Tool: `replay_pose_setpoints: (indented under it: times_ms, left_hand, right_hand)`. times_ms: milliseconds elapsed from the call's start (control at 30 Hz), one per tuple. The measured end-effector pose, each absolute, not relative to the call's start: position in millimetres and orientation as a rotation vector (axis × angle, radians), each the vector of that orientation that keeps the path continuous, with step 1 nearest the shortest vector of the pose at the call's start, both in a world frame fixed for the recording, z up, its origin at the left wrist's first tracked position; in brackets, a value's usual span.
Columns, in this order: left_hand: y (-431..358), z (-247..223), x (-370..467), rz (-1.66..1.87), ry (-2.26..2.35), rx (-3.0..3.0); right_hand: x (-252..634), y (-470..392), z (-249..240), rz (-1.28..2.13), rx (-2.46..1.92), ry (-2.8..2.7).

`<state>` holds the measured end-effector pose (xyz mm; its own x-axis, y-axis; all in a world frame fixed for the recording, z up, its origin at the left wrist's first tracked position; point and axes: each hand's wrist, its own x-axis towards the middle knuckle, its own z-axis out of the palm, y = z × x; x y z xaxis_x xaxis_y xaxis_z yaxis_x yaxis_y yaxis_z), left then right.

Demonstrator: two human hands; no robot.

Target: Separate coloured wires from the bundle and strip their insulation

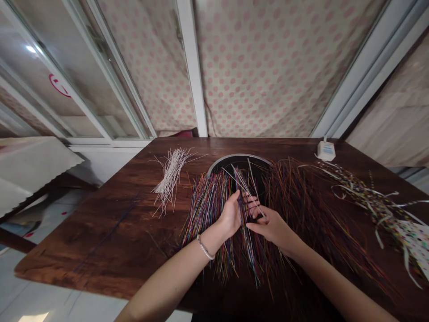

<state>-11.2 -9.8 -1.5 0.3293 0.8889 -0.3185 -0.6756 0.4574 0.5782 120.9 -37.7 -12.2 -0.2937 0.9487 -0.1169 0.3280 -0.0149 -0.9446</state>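
Note:
A thin bundle of multicoloured wires (248,250) runs through my left hand (231,214), resting between the thumb and the partly curled fingers. Close beside it, my right hand (274,229) pinches a few pale wires (253,172) that slant up over a round black tray (239,156) with a grey rim. A thick spread of coloured wires (206,201) hangs over the tray's near left side, under my left wrist. Reddish-brown and dark wires (301,201) fan out to the right, partly behind my right forearm.
On the dark wooden table (114,201), a loose bunch of white wires (171,176) lies left of the tray. A white adapter block (326,150) stands at the back right. Dotted ribbon-like strips (378,201) lie along the right side. A dotted curtain (268,67) hangs behind.

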Motion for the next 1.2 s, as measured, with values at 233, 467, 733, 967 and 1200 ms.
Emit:
replay_pose_setpoints:
  times_ms: [233,467,733,967,1200]
  left_hand:
    - [-10,0,-10,1.072,0.658,0.365]
    - [-11,3,-10,1.076,0.668,0.373]
    - [-11,1,-10,1.071,0.651,0.396]
    - [-10,-1,-11,1.065,0.647,0.399]
    - [-10,1,-10,1.078,0.663,0.371]
  right_hand:
    - [124,-36,-5,1.230,-1.295,-1.740]
    - [117,-42,-9,1.234,-1.386,-1.843]
    - [117,-40,-10,1.232,-1.401,-1.839]
    - [118,-38,-20,1.322,-1.397,-1.720]
    - [116,-39,-15,1.500,-1.405,-1.594]
